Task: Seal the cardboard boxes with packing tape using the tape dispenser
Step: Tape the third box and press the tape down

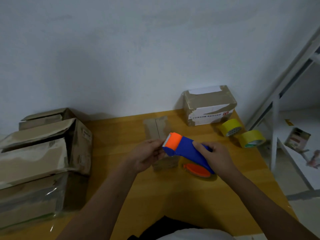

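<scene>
Right hand (216, 157) wrapped around the dispenser (187, 149) handle, left hand (147, 156) pinching right at its toothed end.

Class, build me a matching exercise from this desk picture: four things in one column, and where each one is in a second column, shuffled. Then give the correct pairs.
Things
1. tape dispenser
2. yellow tape rolls
3. taped box with white label
4. stack of cardboard boxes

Places
A. at the left edge of the table
B. against the wall, at the table's far right corner
C. held in both hands above the table
D. lying on the table's right side, in front of the taped box

Pairs: 1-C, 2-D, 3-B, 4-A
</scene>
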Demonstrator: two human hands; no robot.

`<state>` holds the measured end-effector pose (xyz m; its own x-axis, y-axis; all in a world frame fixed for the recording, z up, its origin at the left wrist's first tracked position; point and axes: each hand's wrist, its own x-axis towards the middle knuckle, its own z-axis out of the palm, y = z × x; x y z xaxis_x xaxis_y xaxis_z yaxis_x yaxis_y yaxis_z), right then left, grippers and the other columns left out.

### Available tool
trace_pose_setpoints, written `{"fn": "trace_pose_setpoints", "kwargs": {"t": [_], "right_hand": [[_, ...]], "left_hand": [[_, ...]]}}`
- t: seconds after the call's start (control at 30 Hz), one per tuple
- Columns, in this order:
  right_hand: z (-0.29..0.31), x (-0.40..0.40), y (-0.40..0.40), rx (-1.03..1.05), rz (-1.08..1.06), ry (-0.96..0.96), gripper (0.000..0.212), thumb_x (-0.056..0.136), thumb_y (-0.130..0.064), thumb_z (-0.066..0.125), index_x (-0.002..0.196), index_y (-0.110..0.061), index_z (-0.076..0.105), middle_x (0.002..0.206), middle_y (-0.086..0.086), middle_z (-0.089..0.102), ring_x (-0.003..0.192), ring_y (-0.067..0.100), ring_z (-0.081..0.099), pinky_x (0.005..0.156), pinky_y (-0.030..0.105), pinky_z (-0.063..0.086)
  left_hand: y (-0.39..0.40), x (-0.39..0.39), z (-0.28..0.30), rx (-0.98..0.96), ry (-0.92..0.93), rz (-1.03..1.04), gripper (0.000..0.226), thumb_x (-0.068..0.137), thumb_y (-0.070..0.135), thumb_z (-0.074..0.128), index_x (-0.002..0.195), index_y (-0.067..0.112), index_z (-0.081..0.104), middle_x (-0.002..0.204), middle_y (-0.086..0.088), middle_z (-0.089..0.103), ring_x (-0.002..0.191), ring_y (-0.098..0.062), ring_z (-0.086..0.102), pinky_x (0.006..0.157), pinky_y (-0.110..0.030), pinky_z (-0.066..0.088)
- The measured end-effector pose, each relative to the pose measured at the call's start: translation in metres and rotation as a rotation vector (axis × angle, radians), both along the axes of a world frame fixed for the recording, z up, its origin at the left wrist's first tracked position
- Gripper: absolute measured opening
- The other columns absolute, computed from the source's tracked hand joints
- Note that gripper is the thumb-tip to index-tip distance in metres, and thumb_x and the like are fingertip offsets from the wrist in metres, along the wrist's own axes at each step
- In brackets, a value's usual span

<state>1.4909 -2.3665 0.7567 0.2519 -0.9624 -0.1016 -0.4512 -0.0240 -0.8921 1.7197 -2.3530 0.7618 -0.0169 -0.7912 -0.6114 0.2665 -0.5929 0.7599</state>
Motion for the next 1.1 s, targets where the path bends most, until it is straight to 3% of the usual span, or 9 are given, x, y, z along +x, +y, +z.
{"fn": "trace_pose_setpoints", "kwargs": {"t": [0.1, 0.33, 0.6, 0.77, 0.87, 0.97, 1.1], "right_hand": [[0.004, 0.008, 0.0, -0.007, 0.016, 0.025, 0.061, 0.089, -0.054, 0.052, 0.072, 0.003, 0.062, 0.057, 0.015, 0.053, 0.044, 0.018, 0.047, 0.045, 0.018, 0.032], [0.009, 0.013, 0.0, -0.012, 0.033, 0.096, 0.049, 0.089, -0.05, 0.057, 0.059, -0.011, 0.055, 0.046, -0.005, 0.047, 0.041, 0.004, 0.046, 0.043, 0.013, 0.032], [0.008, 0.008, -0.005, -0.002, 0.144, 0.202, 0.051, 0.089, -0.052, 0.056, 0.075, -0.003, 0.062, 0.065, 0.007, 0.063, 0.052, 0.008, 0.056, 0.046, 0.013, 0.035], [0.012, -0.015, -0.021, -0.002, 0.205, 0.259, 0.051, 0.085, -0.058, 0.054, 0.069, -0.011, 0.063, 0.058, 0.001, 0.06, 0.048, 0.006, 0.055, 0.045, 0.013, 0.036], [0.007, -0.025, -0.031, -0.025, 0.268, 0.351, 0.058, 0.079, -0.068, 0.047, 0.069, -0.013, 0.061, 0.058, 0.0, 0.057, 0.051, 0.008, 0.054, 0.052, 0.023, 0.04], [0.0, -0.029, -0.038, -0.048, 0.326, 0.445, 0.053, 0.084, -0.065, 0.05, 0.071, -0.014, 0.062, 0.063, 0.002, 0.059, 0.056, 0.013, 0.055, 0.056, 0.029, 0.043], [-0.005, -0.031, -0.043, -0.026, 0.377, 0.496, 0.059, 0.081, -0.067, 0.051, 0.073, -0.011, 0.063, 0.066, 0.008, 0.063, 0.057, 0.016, 0.057, 0.054, 0.027, 0.041]], "left_hand": [[0.003, 0.009, -0.001, -0.017, -0.012, 0.004, 0.023, 0.099, 0.01, 0.054, 0.082, 0.013, 0.069, 0.075, -0.002, 0.067, 0.065, -0.007, 0.06, 0.058, -0.016, 0.052], [0.006, 0.012, -0.003, -0.052, -0.092, 0.018, 0.012, 0.098, 0.01, 0.057, 0.094, 0.01, 0.068, 0.079, -0.002, 0.069, 0.069, -0.007, 0.061, 0.058, -0.017, 0.051], [0.009, 0.007, -0.013, -0.222, -0.388, 0.024, 0.014, 0.099, 0.012, 0.056, 0.096, 0.003, 0.067, 0.083, -0.006, 0.067, 0.079, -0.015, 0.062, 0.07, -0.025, 0.052], [0.011, 0.039, -0.012, -0.232, -0.424, 0.218, 0.011, 0.098, 0.008, 0.056, 0.092, 0.003, 0.064, 0.073, -0.003, 0.057, 0.071, -0.011, 0.055, 0.068, -0.021, 0.051], [0.019, 0.062, -0.024, -0.188, -0.412, 0.251, 0.012, 0.096, 0.012, 0.06, 0.092, 0.003, 0.066, 0.079, -0.005, 0.058, 0.075, -0.014, 0.056, 0.071, -0.024, 0.05], [0.03, 0.056, -0.038, -0.133, -0.346, 0.263, 0.015, 0.097, 0.016, 0.06, 0.094, 0.002, 0.065, 0.078, -0.004, 0.058, 0.075, -0.014, 0.056, 0.075, -0.027, 0.05], [0.043, 0.038, -0.053, -0.103, -0.353, 0.344, 0.02, 0.094, 0.017, 0.065, 0.081, 0.007, 0.054, 0.072, 0.0, 0.046, 0.069, -0.014, 0.048, 0.074, -0.028, 0.046]]}}
